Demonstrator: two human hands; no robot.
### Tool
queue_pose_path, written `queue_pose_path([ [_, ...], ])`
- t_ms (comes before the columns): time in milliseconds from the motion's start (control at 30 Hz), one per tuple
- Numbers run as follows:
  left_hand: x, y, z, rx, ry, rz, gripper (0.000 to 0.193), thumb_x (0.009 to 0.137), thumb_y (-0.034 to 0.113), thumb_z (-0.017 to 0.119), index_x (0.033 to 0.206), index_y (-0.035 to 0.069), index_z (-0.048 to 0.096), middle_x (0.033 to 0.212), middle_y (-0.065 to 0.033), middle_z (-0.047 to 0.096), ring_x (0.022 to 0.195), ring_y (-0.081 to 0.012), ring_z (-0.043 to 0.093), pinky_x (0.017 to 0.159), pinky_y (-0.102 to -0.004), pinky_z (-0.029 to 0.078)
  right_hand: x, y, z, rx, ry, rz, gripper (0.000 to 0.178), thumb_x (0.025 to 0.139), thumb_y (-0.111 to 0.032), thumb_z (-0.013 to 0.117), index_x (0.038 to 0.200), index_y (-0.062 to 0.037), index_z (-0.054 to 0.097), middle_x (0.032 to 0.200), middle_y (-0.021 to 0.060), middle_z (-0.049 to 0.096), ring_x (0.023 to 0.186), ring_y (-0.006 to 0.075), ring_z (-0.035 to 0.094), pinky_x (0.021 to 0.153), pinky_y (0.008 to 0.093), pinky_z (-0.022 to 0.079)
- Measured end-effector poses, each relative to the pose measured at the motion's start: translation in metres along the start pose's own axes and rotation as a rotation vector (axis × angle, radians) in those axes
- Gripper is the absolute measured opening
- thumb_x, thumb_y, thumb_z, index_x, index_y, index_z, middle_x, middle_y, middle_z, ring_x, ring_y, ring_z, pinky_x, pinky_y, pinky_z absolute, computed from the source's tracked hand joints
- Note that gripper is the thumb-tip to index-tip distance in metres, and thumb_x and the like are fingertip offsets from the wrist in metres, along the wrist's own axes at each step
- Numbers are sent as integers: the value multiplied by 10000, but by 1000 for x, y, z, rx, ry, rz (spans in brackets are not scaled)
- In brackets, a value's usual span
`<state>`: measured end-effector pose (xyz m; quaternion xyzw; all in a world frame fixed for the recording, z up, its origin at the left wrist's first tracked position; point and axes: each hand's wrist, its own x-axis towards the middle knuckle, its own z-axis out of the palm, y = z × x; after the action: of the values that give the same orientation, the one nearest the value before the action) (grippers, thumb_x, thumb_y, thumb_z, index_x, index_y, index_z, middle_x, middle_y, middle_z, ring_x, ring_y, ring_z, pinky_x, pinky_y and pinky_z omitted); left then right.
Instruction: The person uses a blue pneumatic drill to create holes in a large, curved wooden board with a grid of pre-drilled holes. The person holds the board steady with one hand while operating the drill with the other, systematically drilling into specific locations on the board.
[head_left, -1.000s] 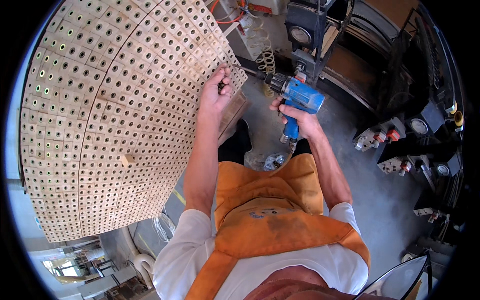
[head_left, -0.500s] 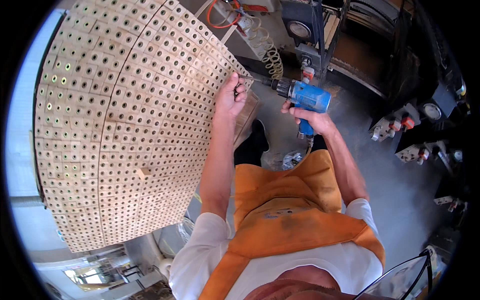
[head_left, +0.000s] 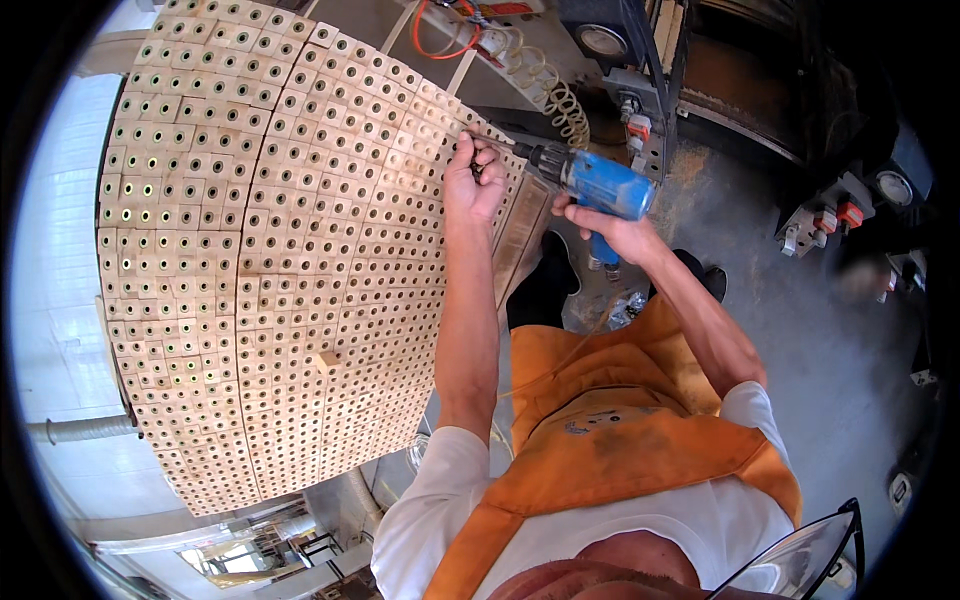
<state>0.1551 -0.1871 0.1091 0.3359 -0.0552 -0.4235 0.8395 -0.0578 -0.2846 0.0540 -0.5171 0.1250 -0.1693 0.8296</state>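
My right hand point(head_left: 612, 228) is wrapped round the grip of a blue drill point(head_left: 608, 185). The drill's black chuck and thin bit point left, with the bit's end close by my left fingertips. My left hand point(head_left: 476, 182) is curled at the right edge of a large sheet of small wooden blocks point(head_left: 340, 220). Small dark metal pieces point(head_left: 478, 170) show among its bent fingers, too small to make out fully. Most blocks have a round hole with a dark metal ring; several near my left hand show paler holes without one.
One loose wooden block point(head_left: 327, 362) lies on top of the sheet. A coiled air hose point(head_left: 560, 105) hangs beyond the drill. Dark machinery with gauges point(head_left: 603, 40) stands at the far right. A clear plastic bag point(head_left: 627, 309) lies on the grey floor near my feet.
The whole view has shifted, so sheet and body sit further right. The drill is now tilted, its bit angled up to the left, nearer my left hand. Both hands keep their hold.
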Motion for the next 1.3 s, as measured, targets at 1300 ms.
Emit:
queue_pose_path([
  [1300, -18, -8, 7, 413, 39, -13, 217, 984, 268, 514, 1041, 59, 530, 826, 8, 518, 605, -45, 415, 419, -152, 313, -6, -35, -55, 136, -145, 65, 264, 803, -145, 688, 1042, -57, 619, 961, 51, 673, 863, 118, 615, 615, 245, 450],
])
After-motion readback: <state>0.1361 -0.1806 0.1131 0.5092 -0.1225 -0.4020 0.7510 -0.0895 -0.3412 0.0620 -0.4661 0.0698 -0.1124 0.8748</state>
